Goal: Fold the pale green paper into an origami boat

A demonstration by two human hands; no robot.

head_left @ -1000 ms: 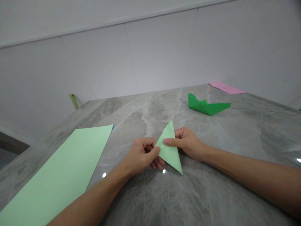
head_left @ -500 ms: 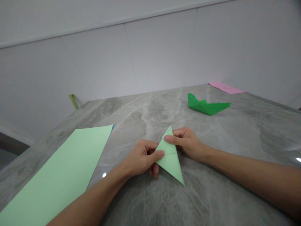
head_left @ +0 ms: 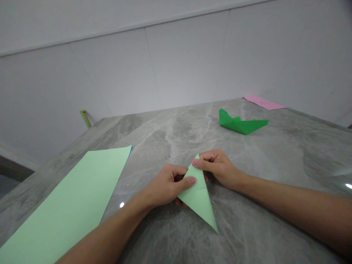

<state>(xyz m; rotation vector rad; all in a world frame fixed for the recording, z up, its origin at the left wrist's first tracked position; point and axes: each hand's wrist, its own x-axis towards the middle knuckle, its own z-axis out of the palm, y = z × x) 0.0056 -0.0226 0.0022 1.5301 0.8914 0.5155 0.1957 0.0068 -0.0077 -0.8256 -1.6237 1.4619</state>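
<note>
In the head view, a grey marbled tabletop point(head_left: 154, 135) is running back to a pale panelled wall point(head_left: 187, 58), a light-green sheet point(head_left: 68, 194) is lying at left, and the left hand point(head_left: 167, 185) and right hand point(head_left: 217, 167) are pinching a folded paper triangle point(head_left: 199, 201) over the near middle.

Pink sheet point(head_left: 264, 103) beyond green paper boat point(head_left: 243, 127)

Pale green paper point(head_left: 196, 200), folded into a slim, sharp triangle, and it's slanted here over the near part of the table point(head_left: 165, 234)! One long point aims down toward the near edge, another tips up and away; a faint crease crosses its face. Lower tip touching down? Can't tell.
</note>
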